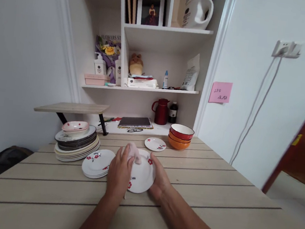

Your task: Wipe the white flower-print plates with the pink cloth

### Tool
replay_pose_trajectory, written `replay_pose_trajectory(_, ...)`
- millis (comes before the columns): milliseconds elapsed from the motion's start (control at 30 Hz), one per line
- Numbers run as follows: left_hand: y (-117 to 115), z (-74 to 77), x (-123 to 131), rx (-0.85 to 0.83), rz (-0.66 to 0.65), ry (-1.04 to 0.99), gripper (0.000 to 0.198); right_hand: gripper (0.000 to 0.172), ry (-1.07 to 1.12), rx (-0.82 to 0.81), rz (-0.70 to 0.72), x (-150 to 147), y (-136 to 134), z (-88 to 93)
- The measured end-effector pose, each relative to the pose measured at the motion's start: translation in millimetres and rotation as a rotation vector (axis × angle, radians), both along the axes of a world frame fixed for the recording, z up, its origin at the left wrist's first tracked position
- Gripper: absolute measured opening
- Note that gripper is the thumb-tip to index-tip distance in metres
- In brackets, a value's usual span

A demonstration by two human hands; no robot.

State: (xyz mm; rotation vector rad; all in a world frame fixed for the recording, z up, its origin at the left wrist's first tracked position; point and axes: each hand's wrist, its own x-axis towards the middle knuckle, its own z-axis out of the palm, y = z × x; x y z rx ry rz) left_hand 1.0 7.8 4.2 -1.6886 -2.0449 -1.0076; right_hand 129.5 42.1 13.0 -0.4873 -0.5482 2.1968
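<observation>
A small white plate (142, 176) with red flowers is held up above the table, tilted so its top faces me. My right hand (160, 179) grips it by its right edge, fingers behind and thumb near the rim. A pale pink cloth (134, 153) is in my left hand (120, 171), pressed against the plate's upper left part. To the left lies a short stack of matching flowered plates (97, 163). Beyond my hands, one more flowered plate (154, 144) rests flat on the table.
Stacked bowls (179, 141), red over orange, stand at the back right of the slatted table (207, 209). A taller pile of plates (77, 148) with a dotted dish (75, 127) on top is at the left, near a small raised shelf (72, 108). Behind are a red jug (161, 112) and glasses (135, 130).
</observation>
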Motion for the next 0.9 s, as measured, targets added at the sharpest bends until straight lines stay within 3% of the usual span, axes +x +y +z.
replay_pose_trajectory(233,-7,7.6,14,-0.244,-0.015,-0.296,0.049,0.041,0.08,-0.006,-0.231,12,6,10.8)
replay_pose_trajectory(367,-6,3.4,21,-0.258,-0.071,-0.36,0.041,0.041,0.141,0.004,-0.351,20,9,17.7)
replay_pose_trajectory(533,-4,-4.9,26,-0.265,-0.107,-0.349,0.038,0.045,0.137,-0.022,-0.398,23,11,19.9)
replay_pose_trajectory(667,-5,-10.8,24,-0.196,-0.135,-0.367,0.041,0.045,0.102,0.014,-0.346,24,13,19.9)
replay_pose_trajectory(767,-3,-13.1,19,-0.056,-0.174,-0.366,0.042,0.045,0.078,0.059,-0.291,23,12,17.4)
replay_pose_trajectory(900,3,-11.9,12,0.163,-0.146,-0.188,0.047,0.044,0.044,0.076,-0.205,17,7,11.7)
